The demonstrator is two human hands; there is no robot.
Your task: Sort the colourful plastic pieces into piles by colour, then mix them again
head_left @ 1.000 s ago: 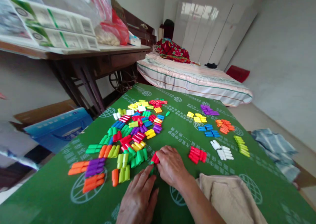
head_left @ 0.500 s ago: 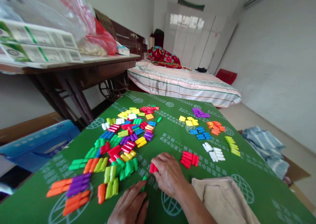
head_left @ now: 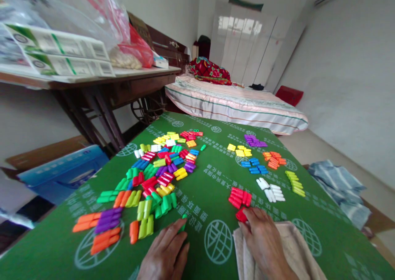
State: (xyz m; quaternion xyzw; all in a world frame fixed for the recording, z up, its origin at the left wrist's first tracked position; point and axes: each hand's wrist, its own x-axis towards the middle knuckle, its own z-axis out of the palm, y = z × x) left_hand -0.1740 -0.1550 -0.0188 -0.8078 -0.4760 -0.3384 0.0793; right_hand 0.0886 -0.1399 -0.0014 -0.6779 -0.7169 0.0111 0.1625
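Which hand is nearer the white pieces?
Right. The right hand is below the white pieces in view; the left hand is farther off to their lower left, touching a green piece.

A tall white wardrobe reflects bright light behind a striped bed, between pale walls.

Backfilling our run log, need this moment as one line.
right hand: holding red piece beside red group | left hand: at green piece, grip unclear | beige cloth: partly hidden by right hand

Green table: jumbled coloured pieces on left, single-colour groups right, beige cloth near right.
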